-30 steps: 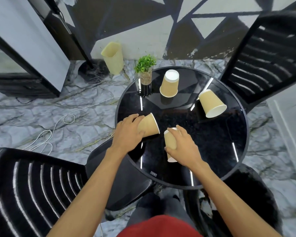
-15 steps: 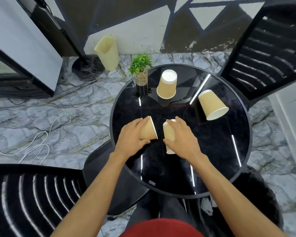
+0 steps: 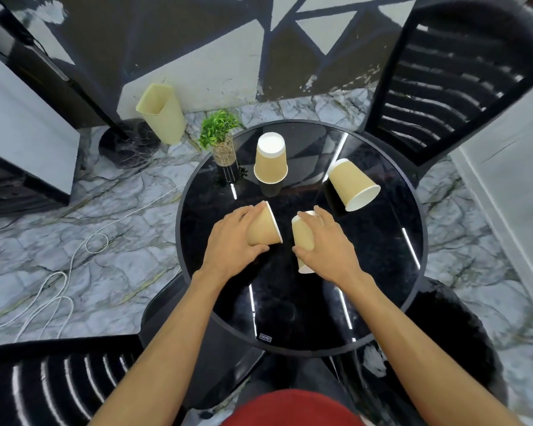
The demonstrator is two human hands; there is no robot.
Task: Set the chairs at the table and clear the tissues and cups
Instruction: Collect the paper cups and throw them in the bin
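Our left grip point(image 3: 228, 244) curls round a first cup point(image 3: 264, 227), right grip point(image 3: 328, 245) round a second cup point(image 3: 302, 238); four on the surface point(image 3: 290, 305), third cup point(image 3: 270, 162) at twelve, fourth cup point(image 3: 353, 186) at two.

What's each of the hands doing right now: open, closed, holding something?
Left hand: closed, gripping the left cup, which is tipped on its side.
Right hand: closed, gripping the right cup, also tipped.

Marble floor point(image 3: 28, 241), geometric painted wall point(image 3: 191, 50)

Left cup point(image 3: 263, 226), middle cup point(image 3: 302, 238) lying gripped, far cup point(image 3: 270, 162) inverted, right cup point(image 3: 351, 186) tipped, black table point(image 3: 382, 272)
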